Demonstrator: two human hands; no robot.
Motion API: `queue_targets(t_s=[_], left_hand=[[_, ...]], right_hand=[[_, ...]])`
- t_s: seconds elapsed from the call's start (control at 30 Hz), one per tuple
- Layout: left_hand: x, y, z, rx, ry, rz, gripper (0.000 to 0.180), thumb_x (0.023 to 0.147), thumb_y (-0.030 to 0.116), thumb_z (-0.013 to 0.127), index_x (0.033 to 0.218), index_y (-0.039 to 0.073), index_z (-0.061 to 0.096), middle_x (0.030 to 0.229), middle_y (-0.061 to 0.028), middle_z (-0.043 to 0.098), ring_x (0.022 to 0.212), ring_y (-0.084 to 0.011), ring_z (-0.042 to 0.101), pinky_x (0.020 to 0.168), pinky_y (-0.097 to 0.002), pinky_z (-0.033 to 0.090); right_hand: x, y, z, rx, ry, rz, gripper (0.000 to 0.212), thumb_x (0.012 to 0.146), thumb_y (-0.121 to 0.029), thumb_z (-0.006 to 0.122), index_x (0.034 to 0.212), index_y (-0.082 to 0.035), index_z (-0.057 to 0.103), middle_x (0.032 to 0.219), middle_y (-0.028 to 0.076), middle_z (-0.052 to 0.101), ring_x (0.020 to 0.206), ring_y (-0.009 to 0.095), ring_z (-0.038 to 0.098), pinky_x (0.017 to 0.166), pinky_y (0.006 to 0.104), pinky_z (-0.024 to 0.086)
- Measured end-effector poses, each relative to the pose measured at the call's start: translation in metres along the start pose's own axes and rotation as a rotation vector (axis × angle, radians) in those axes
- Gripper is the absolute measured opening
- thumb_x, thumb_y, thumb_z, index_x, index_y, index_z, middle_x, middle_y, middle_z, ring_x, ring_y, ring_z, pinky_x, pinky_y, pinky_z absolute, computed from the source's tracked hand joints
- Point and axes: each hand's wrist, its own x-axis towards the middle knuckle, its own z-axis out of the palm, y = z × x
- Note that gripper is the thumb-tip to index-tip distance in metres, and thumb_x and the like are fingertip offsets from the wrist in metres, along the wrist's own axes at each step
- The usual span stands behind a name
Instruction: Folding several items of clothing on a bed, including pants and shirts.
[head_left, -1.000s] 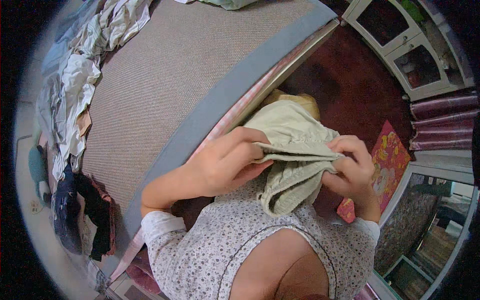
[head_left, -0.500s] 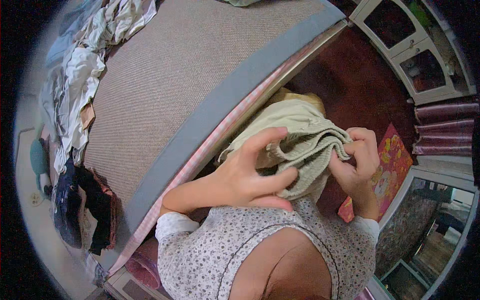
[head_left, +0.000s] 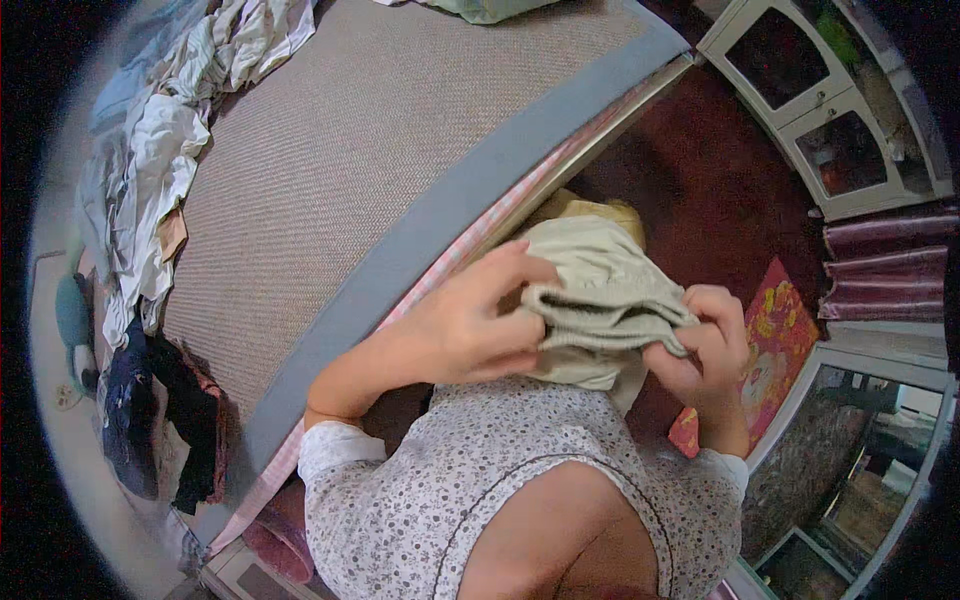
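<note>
A pale green garment with a ribbed elastic waistband hangs between my two hands, in front of my body. My left hand is closed on the left end of the waistband. On the other end, my right hand pinches the band between thumb and fingers. The waistband is drawn out sideways, with a dark fold along its opening. Below and beyond it the cloth hangs loose beside the bed edge. Something yellowish shows just past the garment; its kind I cannot make out.
To the left stretches a bed with a woven mat and grey border. Crumpled light clothes and dark clothes lie along its far left side. A white cabinet, red patterned mat and mirror-like framed panel stand to the right.
My left hand has closed from spread fingers onto the waistband's left end. The waistband has gone from bunched to stretched out between both hands. My right hand keeps its hold.
</note>
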Motion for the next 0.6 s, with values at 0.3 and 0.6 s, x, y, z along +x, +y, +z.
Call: queue_targets(t_s=[0.3, 0.6], left_hand=[[0.001, 0.008, -0.004, 0.059, -0.035, 0.146, 0.027, 0.057, 0.005, 0.062, 0.079, 0.001, 0.047, 0.076, -0.0106, 0.041, 0.071, -0.0248, 0.046, 0.083, -0.0412, 0.037], [0.011, 0.018, -0.015, -0.029, -0.193, -0.095, 0.048, 0.056, -0.001, 0.061, 0.099, 0.001, 0.041, 0.083, -0.0103, 0.041, 0.074, -0.0253, 0.046, 0.068, -0.0306, 0.040]], right_hand=[[-0.009, 0.001, -0.010, 0.069, -0.104, -0.033, 0.031, 0.054, -0.011, 0.069, 0.070, -0.009, 0.042, 0.078, 0.005, 0.043, 0.065, 0.022, 0.047, 0.056, 0.0325, 0.039], [0.007, 0.000, -0.022, 0.401, -0.324, 0.267, 0.036, 0.050, -0.007, 0.068, 0.076, -0.005, 0.043, 0.076, 0.011, 0.048, 0.064, 0.026, 0.048, 0.060, 0.0349, 0.041]])
